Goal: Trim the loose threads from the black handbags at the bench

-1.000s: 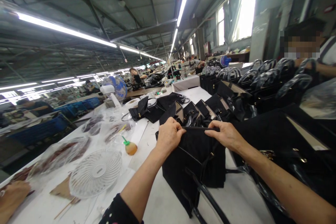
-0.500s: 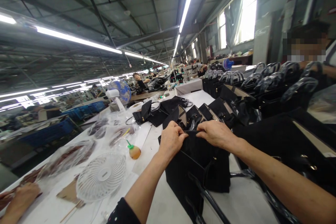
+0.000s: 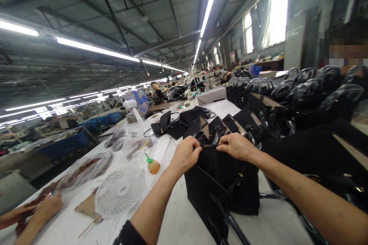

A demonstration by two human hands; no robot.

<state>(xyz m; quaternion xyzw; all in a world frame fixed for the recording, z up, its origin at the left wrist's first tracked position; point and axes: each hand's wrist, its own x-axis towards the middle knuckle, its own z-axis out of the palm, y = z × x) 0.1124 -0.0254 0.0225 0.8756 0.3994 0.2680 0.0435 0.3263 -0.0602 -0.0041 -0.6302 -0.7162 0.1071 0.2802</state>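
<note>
A black bag point(image 3: 207, 195) with dark handles stands on the white table in front of me. My left hand point(image 3: 187, 154) pinches the left part of its top edge, fingers closed on the fabric. On the right part of the same edge, my right hand point(image 3: 236, 146) is closed too, thumb and fingertips together. A short stretch of the edge shows between the hands. Part of the bag's right side carries a small gold-coloured fitting. Behind the hands lie several more black bags point(image 3: 198, 127) with beige insides.
White fan grille point(image 3: 120, 192), glue bottle point(image 3: 153, 166) with green tip and cardboard lie left on the table point(image 3: 172, 214). Another person's hands point(image 3: 47, 208) hold brown material at lower left. Wrapped-handle bags point(image 3: 304, 95) crowd the right, near a person. A blue fan point(image 3: 138, 101) stands behind.
The view has shifted slightly, so the scene sits farther right. My hands still grip the bag's edge. At lower left, more of the other person's hands and brown material shows.
</note>
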